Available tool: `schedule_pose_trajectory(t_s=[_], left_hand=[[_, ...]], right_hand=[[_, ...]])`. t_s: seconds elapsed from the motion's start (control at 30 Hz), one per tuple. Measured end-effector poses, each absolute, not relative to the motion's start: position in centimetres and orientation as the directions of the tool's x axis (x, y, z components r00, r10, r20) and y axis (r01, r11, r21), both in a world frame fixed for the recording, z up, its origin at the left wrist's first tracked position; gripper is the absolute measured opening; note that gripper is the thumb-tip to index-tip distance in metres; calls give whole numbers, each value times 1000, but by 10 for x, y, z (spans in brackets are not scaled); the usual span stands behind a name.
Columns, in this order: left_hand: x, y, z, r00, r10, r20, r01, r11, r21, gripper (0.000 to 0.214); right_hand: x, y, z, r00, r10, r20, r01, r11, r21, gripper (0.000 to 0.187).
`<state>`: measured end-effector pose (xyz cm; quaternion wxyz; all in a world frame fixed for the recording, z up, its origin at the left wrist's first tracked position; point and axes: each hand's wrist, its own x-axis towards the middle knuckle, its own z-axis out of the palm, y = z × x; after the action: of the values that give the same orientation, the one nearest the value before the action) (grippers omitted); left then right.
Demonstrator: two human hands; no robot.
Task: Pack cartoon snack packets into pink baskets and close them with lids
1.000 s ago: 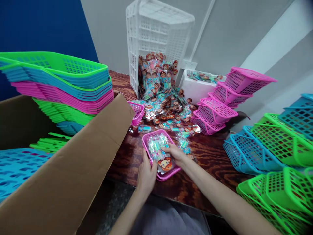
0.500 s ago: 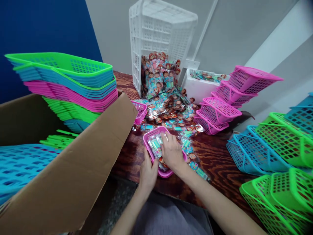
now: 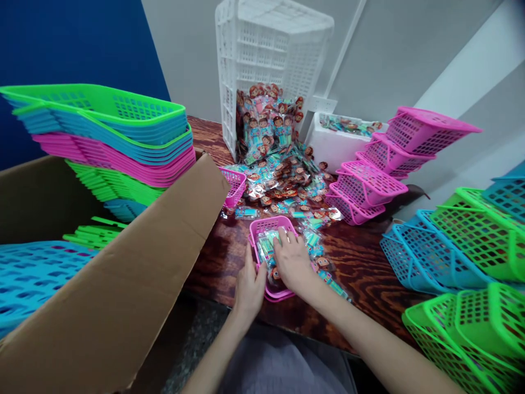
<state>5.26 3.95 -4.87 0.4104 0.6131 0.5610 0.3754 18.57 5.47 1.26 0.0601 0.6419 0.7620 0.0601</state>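
Note:
A small pink plastic basket (image 3: 274,220) stands at the front of the dark wooden table, holding clear-wrapped packets (image 3: 266,247) with teal contents and cartoon figures. My left hand (image 3: 249,284) grips its left side, fingers along the outer wall and thumb at the rim. My right hand (image 3: 292,261) reaches in over the right side and rests on the packets, fingers bent a little and slightly apart. It covers part of the contents and of the basket's right rim. Loose packets (image 3: 324,264) lie just right of the basket.
A packet heap (image 3: 283,169) spills from a tipped white crate (image 3: 229,71). Left stands a cardboard box (image 3: 164,273) with stacked baskets (image 3: 123,142). Pink baskets (image 3: 369,186), blue baskets (image 3: 426,251) and green baskets (image 3: 463,323) line the right, near a white foam box (image 3: 336,142).
The pink basket has turned a little, its far end shifting right. My right hand has moved slightly right and down over the packets; my left hand stays at the basket's side.

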Motion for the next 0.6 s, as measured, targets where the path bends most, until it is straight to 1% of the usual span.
schedule_pose_trajectory(t_s=[0.03,0.1,0.13,0.17,0.2,0.23,0.27,0.33,0.4,0.47,0.53,0.6], left_hand=[[53,40,-49,106,994,-8,386,-33,922,69],[54,39,-50,123,992,-22,387,-28,922,69],[54,39,-50,121,992,-26,382,-22,924,69],[54,39,-50,121,992,-31,374,-16,927,70],[54,38,-50,124,992,-37,366,-11,931,70],[54,38,-49,130,991,-42,360,-8,933,70],[54,38,-49,137,990,-44,359,-8,933,70],[54,37,-47,149,988,-42,368,-16,930,70],[54,37,-47,154,987,-41,385,-22,923,69],[54,37,-48,154,987,-37,400,-29,916,69],[54,37,-49,152,988,-26,410,-39,911,70],[54,37,-49,154,988,-20,412,-46,910,70]], right_hand=[[185,51,16,-187,982,-22,973,189,131,34],[186,45,21,-205,972,-111,976,211,44,35],[186,43,21,-196,965,-175,979,202,15,43],[187,42,20,-177,957,-231,983,183,5,57],[187,43,17,-153,952,-266,987,161,10,70],[188,44,15,-127,952,-277,990,139,25,78],[189,45,12,-105,956,-273,992,120,39,78],[190,49,9,-86,961,-264,993,103,52,71],[190,52,9,-65,958,-279,995,83,55,72],[189,54,12,-51,955,-293,998,60,24,74],[186,55,14,-43,961,-273,999,38,-23,76],[183,56,16,-34,967,-253,999,23,-45,82]])
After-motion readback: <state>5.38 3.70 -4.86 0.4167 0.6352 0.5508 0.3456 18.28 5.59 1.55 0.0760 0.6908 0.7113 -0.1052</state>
